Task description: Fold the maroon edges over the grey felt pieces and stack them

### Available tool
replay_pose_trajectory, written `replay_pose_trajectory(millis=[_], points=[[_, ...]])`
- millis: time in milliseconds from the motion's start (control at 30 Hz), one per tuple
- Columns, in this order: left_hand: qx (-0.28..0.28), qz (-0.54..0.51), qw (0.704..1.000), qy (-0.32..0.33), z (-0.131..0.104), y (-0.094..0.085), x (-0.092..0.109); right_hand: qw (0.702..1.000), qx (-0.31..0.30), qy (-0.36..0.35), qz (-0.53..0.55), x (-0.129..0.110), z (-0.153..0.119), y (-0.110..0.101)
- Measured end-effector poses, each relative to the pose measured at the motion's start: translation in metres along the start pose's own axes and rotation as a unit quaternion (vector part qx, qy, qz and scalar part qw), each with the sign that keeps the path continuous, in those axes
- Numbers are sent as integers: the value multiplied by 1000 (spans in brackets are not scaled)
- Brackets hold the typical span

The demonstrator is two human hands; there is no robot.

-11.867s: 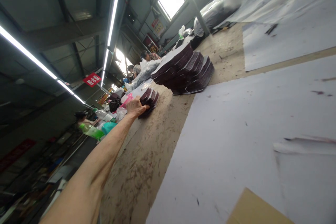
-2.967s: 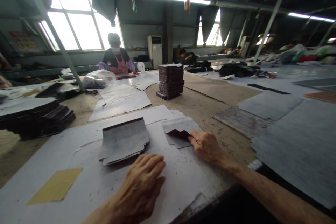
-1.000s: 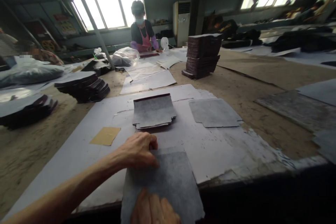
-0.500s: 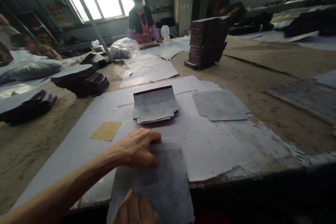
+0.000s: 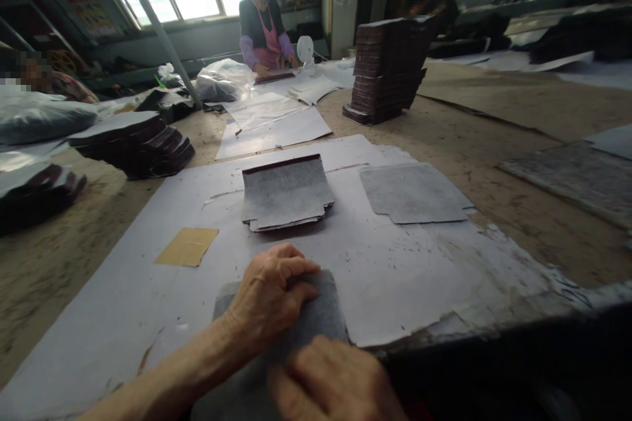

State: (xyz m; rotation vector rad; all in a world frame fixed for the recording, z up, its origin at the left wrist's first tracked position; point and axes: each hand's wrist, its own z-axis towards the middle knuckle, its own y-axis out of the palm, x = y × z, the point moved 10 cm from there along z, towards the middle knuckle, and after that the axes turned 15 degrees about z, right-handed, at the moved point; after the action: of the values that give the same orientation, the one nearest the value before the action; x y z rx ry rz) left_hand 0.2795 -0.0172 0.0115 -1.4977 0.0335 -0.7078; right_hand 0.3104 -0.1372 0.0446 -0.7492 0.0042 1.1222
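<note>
A grey-backed flat panel (image 5: 320,302) lies in front of me at the table's near edge, its lower part reaching past that edge. My left hand (image 5: 276,286) is on its far end, thumb and forefinger drawn together at the top edge. Over the panel's near right part is my right hand (image 5: 340,381), curled and blurred, with its fingertips hidden. Beyond them sits a small pile of similar grey panels (image 5: 289,194), curved, with a dark maroon strip along the far edge. Another grey panel (image 5: 415,192) lies flat to the right.
White paper (image 5: 375,276) covers the near table. A tan square (image 5: 187,247) lies at left. Stacks of dark maroon pieces stand at back right (image 5: 385,72) and left (image 5: 138,145). A co-worker in a pink apron (image 5: 269,36) works across the table, near a slanting pole (image 5: 158,26).
My right hand has moved up and to the right across the panel. My left hand has shifted slightly, its thumb closer to the forefinger. The view has turned a little.
</note>
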Motion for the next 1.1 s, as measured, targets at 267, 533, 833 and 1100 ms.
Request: replay_pose_trajectory(millis=[267,533,833,1100], points=[[153,84,965,198,-26,-16,35,991,10,103,-83,54,-20,-52],[177,128,940,261,-36,-15,46,991,-15,110,-78,55,-21,-47],[163,120,940,275,-36,-11,49,989,-15,141,-32,67,-19,-47],[164,119,940,274,-35,-12,49,989,-65,115,-61,72,-4,-39]])
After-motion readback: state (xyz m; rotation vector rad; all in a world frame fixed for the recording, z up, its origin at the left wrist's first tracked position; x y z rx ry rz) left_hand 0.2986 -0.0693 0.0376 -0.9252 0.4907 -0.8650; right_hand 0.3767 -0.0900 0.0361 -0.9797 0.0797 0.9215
